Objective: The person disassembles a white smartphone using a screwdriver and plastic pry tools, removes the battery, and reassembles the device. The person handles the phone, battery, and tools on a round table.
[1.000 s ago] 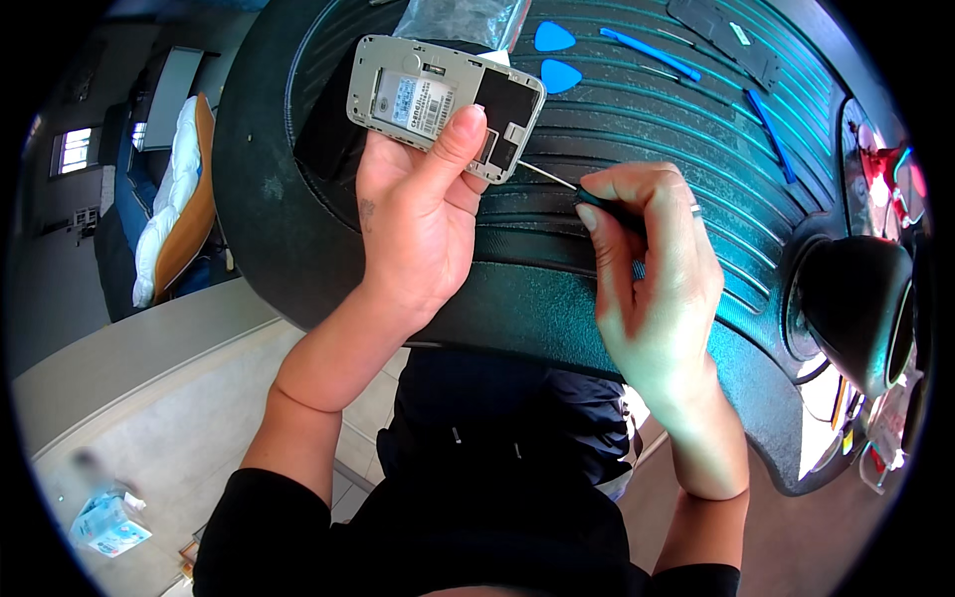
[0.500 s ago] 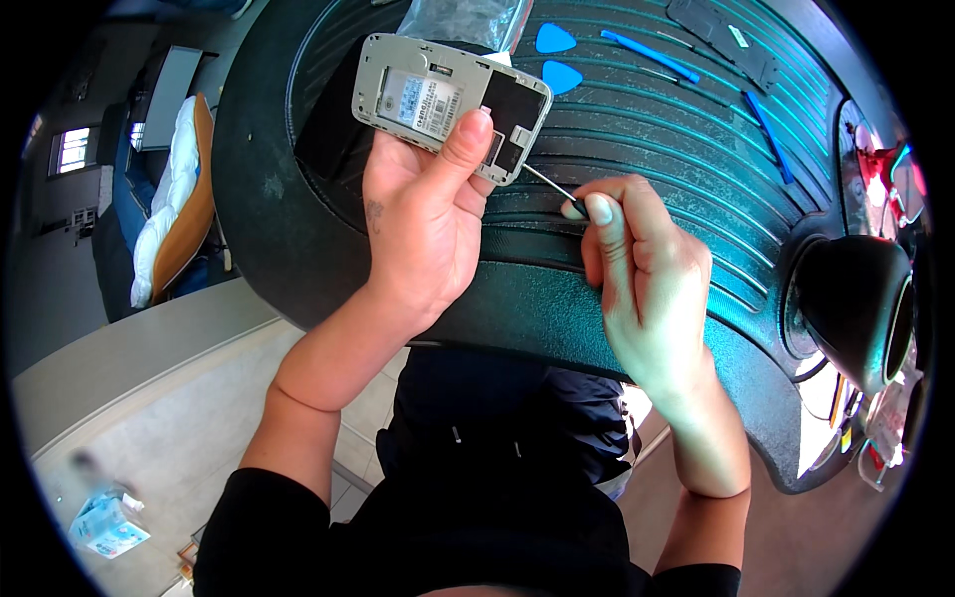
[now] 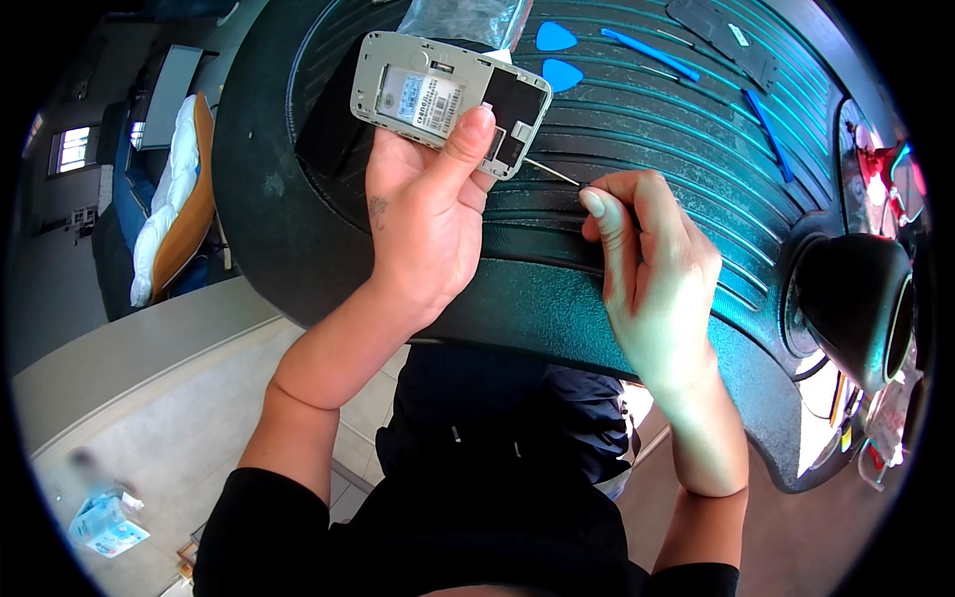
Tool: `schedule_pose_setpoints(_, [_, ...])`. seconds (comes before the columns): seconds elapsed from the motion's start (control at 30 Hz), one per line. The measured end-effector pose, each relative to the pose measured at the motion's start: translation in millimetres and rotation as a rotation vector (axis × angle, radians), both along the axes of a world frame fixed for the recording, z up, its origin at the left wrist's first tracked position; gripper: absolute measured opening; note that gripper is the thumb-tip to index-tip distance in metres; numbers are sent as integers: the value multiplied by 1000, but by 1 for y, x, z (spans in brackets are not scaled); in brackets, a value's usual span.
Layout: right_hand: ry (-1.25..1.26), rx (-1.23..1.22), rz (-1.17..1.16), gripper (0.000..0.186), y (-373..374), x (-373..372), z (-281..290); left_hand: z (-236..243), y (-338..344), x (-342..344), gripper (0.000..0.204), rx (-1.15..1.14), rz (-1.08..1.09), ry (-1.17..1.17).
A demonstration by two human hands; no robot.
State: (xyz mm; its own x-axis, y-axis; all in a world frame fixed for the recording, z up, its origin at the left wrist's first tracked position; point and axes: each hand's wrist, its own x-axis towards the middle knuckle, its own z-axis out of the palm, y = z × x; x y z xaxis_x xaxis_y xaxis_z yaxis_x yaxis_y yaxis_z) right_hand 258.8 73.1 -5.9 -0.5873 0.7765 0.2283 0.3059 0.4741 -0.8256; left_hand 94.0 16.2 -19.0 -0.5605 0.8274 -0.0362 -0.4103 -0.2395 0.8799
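My left hand [image 3: 433,204] grips a mobile phone [image 3: 395,58] whose back cover is off, with the thumb across its lower edge. The phone's pale inner frame, a white label and a dark area at its right end face up. My right hand [image 3: 652,244] is closed, thumb and forefinger pinching the dark handle of a thin screwdriver [image 3: 553,171]. The metal shaft runs up and left to the phone's right lower corner. Whether its tip sits in a screw or slot is too small to tell.
On the ridged black table [image 3: 557,284] lie two blue opening picks [image 3: 556,38], blue pry tools [image 3: 650,56], a dark phone back cover [image 3: 723,42] and a clear plastic bag [image 3: 463,20]. A black rounded object [image 3: 854,308] stands at the right.
My right hand has shifted slightly, its fingers turning on the screwdriver handle. The phone has moved up a little in my left hand.
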Motion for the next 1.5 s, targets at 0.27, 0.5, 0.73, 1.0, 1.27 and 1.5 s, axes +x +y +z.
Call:
schedule_pose_setpoints(0.27, [143,-80,17,19,0,-4,1,1,-1,-2,34,-24,-17,-22])
schedule_pose_setpoints(0.5, [146,147,-19,14,3,-4,-4,-1,0,-1,35,-29,-10,-21])
schedule_pose_setpoints(0.73, [-78,24,-4,18,0,0,-4,-2,-1,-1,35,-22,-8,-15])
schedule_pose_setpoints(1.0, [147,31,-15,19,-1,-5,-5,5,2,3,34,-15,-38,-40])
schedule_pose_setpoints(1.27, [3,76,-62,22,1,-5,-5,0,-1,2,34,-41,-23,-23])
schedule_pose_setpoints(1.5, [-5,-29,1,23,0,-2,-3,0,-1,1,35,-32,-31,-25])
